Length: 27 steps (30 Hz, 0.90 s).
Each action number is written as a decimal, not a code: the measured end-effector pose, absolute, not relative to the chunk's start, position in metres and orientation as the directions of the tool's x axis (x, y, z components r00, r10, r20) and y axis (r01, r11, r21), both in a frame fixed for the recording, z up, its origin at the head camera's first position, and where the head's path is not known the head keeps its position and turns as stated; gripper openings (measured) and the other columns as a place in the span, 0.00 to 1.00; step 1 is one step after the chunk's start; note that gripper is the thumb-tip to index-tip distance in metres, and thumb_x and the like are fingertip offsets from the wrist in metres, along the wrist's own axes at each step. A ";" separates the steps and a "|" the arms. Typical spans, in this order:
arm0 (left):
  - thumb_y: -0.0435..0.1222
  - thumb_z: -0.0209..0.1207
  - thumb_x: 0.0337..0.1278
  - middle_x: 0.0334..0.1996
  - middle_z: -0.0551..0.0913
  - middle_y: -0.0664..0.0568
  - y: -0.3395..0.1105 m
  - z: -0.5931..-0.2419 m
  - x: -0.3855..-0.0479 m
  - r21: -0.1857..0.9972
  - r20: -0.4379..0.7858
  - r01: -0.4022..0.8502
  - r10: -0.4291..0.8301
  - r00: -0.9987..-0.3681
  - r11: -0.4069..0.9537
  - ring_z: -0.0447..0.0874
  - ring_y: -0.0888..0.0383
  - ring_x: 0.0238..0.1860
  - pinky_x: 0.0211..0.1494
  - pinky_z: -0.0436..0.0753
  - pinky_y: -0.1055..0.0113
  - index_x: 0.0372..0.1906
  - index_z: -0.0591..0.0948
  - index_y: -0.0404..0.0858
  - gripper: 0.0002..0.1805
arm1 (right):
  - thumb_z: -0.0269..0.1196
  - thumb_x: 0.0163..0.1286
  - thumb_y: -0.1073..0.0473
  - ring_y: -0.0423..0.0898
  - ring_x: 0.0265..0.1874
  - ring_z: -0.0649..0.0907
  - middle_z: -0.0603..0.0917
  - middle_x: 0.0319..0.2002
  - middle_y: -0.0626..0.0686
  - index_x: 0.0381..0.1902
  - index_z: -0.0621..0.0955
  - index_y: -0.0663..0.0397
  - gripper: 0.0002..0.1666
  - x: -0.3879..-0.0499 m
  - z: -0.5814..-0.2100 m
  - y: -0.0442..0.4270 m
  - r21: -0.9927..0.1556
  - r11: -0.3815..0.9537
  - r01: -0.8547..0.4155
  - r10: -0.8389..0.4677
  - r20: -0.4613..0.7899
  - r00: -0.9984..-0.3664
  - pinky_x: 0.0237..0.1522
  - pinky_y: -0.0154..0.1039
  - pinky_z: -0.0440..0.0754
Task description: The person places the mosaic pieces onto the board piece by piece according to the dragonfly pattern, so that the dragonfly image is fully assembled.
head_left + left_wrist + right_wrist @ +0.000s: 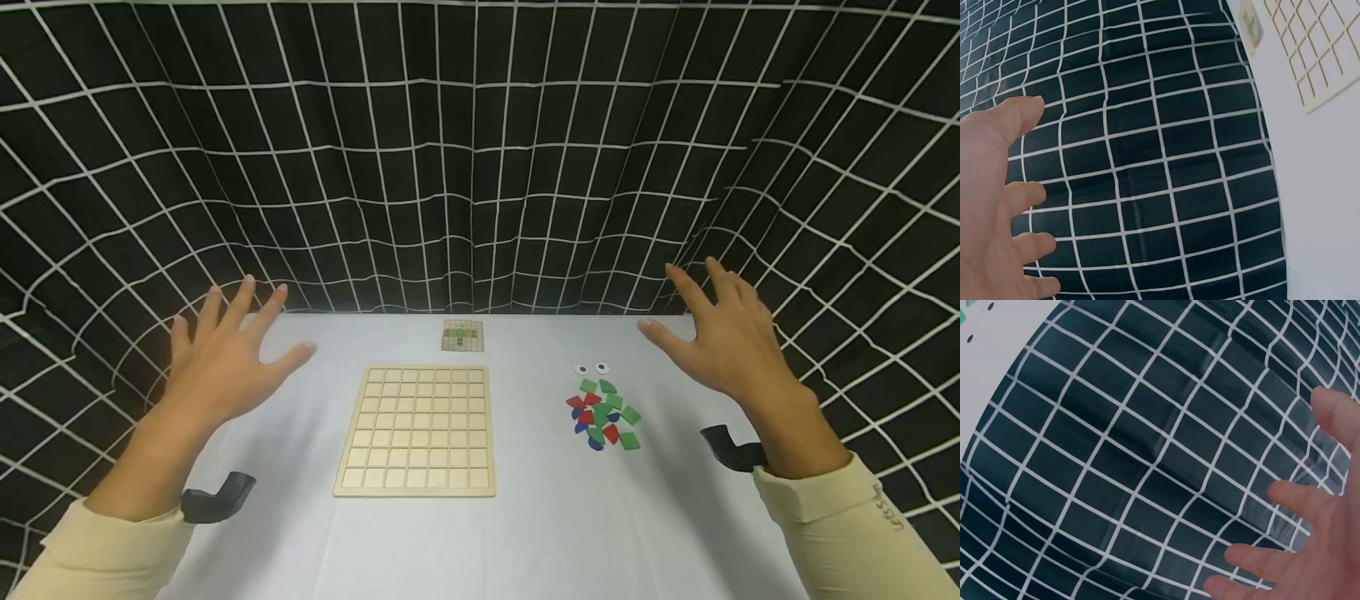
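My left hand (225, 362) hovers over the left side of the table with fingers spread and nothing in it. To its right lies a square wooden grid board (416, 430), its cells bare. My right hand (723, 337) is raised over the right side, fingers spread and holding nothing. Nearest to it is a loose cluster of flat pieces: green squares (629, 440) and rounded green ones, red wedges (611, 433) and blue half-rounds (596, 444). Two white eye discs (602, 367) lie just behind them. Both wrist views show the fingers apart from any object.
A small card (462, 335) with a printed grid pattern in green and red lies behind the board. White cloth covers the table (540, 525). Black curtains (495, 167) with white grid lines stand at the back and both sides.
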<state>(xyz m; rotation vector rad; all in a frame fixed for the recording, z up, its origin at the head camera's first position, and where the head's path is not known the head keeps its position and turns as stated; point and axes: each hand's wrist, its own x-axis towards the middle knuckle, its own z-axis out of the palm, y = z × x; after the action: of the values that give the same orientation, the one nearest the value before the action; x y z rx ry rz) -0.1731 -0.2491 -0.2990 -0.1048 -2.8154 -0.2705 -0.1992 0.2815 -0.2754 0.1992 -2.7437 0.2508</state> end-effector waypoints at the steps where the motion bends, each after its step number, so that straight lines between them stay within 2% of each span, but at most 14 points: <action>1: 0.69 0.46 0.58 0.76 0.42 0.39 -0.248 -0.301 -0.173 0.173 0.315 0.106 0.047 -0.948 0.979 0.28 0.32 0.72 0.63 0.27 0.29 0.77 0.53 0.47 0.48 | 0.56 0.65 0.32 0.73 0.69 0.47 0.47 0.72 0.71 0.75 0.57 0.48 0.48 -0.199 -0.277 0.281 -0.152 0.972 -0.177 -0.107 0.382 -0.918 0.62 0.74 0.42; 10: 0.61 0.54 0.59 0.73 0.53 0.38 -0.240 -0.330 -0.167 0.177 0.409 0.220 0.132 -0.903 0.959 0.46 0.32 0.71 0.64 0.47 0.28 0.74 0.60 0.42 0.43 | 0.57 0.65 0.34 0.73 0.69 0.46 0.48 0.73 0.69 0.75 0.58 0.48 0.48 -0.201 -0.287 0.282 -0.181 0.960 -0.213 -0.128 0.394 -0.910 0.62 0.74 0.41; 20: 0.57 0.58 0.59 0.72 0.57 0.39 -0.232 -0.368 -0.156 0.291 0.406 0.256 0.124 -0.906 0.922 0.50 0.33 0.70 0.61 0.53 0.28 0.73 0.63 0.42 0.41 | 0.59 0.65 0.37 0.72 0.69 0.49 0.52 0.72 0.69 0.74 0.60 0.48 0.45 -0.203 -0.301 0.282 -0.215 0.940 -0.266 -0.158 0.417 -0.895 0.60 0.76 0.44; 27: 0.57 0.59 0.59 0.73 0.57 0.42 -0.229 -0.393 -0.153 0.386 0.340 0.263 0.128 -0.931 0.884 0.50 0.34 0.71 0.61 0.53 0.27 0.73 0.64 0.44 0.41 | 0.60 0.65 0.37 0.72 0.69 0.50 0.52 0.72 0.68 0.74 0.60 0.46 0.45 -0.209 -0.317 0.282 -0.264 0.925 -0.273 -0.155 0.393 -0.906 0.57 0.79 0.48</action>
<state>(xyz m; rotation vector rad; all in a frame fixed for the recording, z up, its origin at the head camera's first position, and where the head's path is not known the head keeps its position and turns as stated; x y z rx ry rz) -0.1531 -0.2289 -0.3929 -0.2926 -2.7463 -0.6242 -0.2090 0.2816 -0.3167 0.3126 -2.7141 0.4467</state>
